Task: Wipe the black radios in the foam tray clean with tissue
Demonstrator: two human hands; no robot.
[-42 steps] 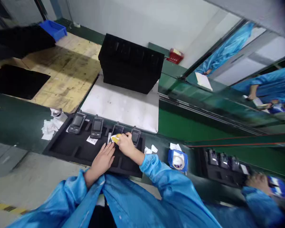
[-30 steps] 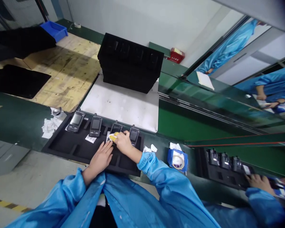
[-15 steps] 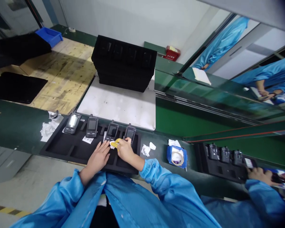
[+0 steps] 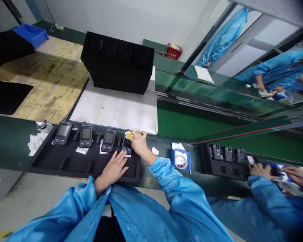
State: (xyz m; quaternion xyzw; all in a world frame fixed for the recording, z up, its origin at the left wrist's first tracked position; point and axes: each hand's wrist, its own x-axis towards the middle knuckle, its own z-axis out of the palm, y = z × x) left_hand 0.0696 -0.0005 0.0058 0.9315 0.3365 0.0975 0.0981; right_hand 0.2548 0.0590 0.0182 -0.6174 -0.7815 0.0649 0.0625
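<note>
I'd worry that a hard push with the white tissue (image 4: 128, 135) could shove the handset (image 4: 127, 148) askew in its place at the far right end of the black tray (image 4: 74, 165); too light a brace from the left hand (image 4: 113, 169) would be the cause. I see that hand palm down over the tray's near right part, fingers loosely spread, tips by the handset's lower end. The right hand (image 4: 139, 143) arches over the tray's right edge, fingers pinching the tissue against the handset's upper end.
</note>
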